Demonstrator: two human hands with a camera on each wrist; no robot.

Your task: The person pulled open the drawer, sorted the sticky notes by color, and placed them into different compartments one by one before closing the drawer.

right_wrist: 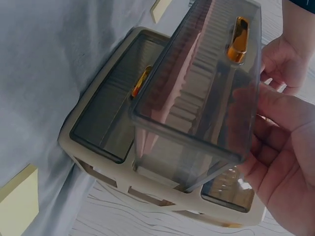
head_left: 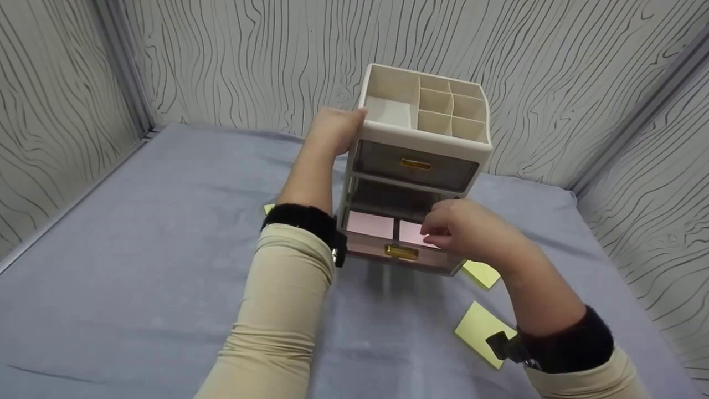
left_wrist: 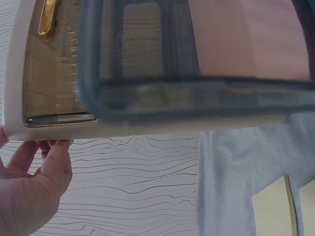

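1. Head view: the left hand (head_left: 335, 130) grips the upper left edge of a cream plastic desktop organizer (head_left: 425, 136). The right hand (head_left: 462, 230) bends its fingers over a pulled-out smoky transparent drawer (head_left: 360, 244); whether they pinch anything cannot be told. Two pink paper patches (head_left: 370, 224) lie inside, the right one just beside its fingertips. Grey-blue cloth (head_left: 138, 249) covers the surface; white walls with dark wavy lines (head_left: 249, 66) and grey corner posts (head_left: 124, 61) surround it. Counted: seven top compartments, two gold handles (head_left: 415, 164), three yellow paper pads (head_left: 477, 327), one barely showing.
2. Left wrist view: the left fingertips touch the organizer's side; two pads lie on the cloth.
3. Right wrist view: the right thumb shows through the drawer's clear wall; three drawers, one out.
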